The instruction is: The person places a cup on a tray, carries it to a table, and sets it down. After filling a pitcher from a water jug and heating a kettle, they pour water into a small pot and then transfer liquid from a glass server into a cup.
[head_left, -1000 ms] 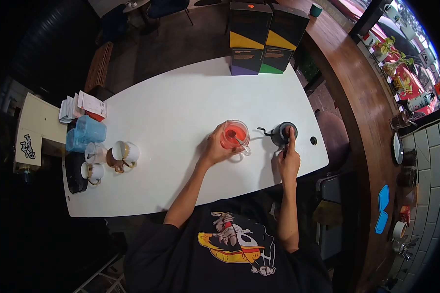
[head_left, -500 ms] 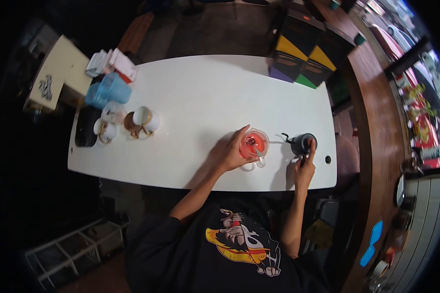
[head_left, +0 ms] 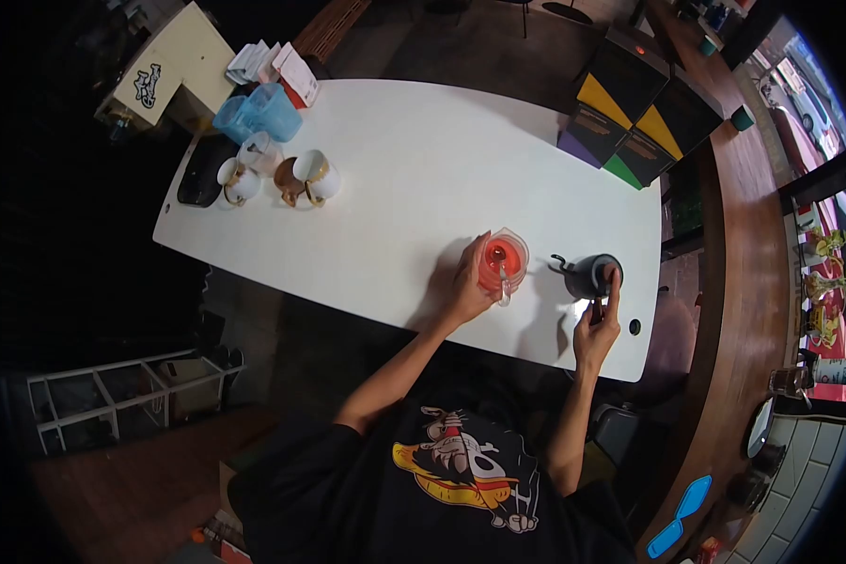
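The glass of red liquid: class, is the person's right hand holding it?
No, the left hand holds the glass, while the right hand holds the dark kettle.

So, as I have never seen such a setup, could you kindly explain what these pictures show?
There is no machine here: these are a person's two bare hands, seen by one camera worn on the head, looking forward and down. The left hand is wrapped around a clear, handled pitcher containing red liquid. The right hand holds a dark kettle with a thin curved spout, one finger extended along its top. Both are at a long white table. To the left are white cups with gold-coloured trim and light blue plastic containers; black boxes with coloured corners stand at the far right.
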Tool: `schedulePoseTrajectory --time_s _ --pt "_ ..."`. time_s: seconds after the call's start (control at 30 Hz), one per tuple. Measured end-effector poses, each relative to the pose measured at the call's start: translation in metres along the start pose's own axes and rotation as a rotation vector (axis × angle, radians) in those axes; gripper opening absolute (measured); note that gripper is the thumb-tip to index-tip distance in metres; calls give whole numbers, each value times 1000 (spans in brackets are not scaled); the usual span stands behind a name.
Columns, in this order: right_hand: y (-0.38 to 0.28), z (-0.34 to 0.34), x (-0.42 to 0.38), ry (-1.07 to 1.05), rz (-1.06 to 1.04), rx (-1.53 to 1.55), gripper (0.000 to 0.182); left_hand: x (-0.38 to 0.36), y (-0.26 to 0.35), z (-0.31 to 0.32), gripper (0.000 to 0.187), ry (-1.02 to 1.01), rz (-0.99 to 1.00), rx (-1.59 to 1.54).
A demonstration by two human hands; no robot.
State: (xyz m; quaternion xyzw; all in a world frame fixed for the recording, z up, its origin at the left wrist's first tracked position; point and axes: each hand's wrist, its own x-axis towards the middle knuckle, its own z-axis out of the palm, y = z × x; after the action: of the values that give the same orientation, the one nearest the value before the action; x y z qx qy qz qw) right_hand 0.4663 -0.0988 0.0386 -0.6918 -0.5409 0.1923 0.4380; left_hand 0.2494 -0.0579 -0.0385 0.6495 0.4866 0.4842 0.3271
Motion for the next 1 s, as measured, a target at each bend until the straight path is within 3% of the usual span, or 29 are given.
schedulePoseTrajectory --time_s 0.1,0.17,0.37,1.0 --pt "-6 -7 9 -16 -163 13 72 0 -13 4 96 8 31 -23" --pt "-14 -17 16 -138 -146 -104 76 3 -6 2 91 -19 -3 -143" --pt "-22 -10 32 -115 -341 -204 79 5 3 0 91 -11 -59 -77" --pt "-33 -11 42 -132 -414 -240 79 3 -1 -3 88 -74 -72 -157"
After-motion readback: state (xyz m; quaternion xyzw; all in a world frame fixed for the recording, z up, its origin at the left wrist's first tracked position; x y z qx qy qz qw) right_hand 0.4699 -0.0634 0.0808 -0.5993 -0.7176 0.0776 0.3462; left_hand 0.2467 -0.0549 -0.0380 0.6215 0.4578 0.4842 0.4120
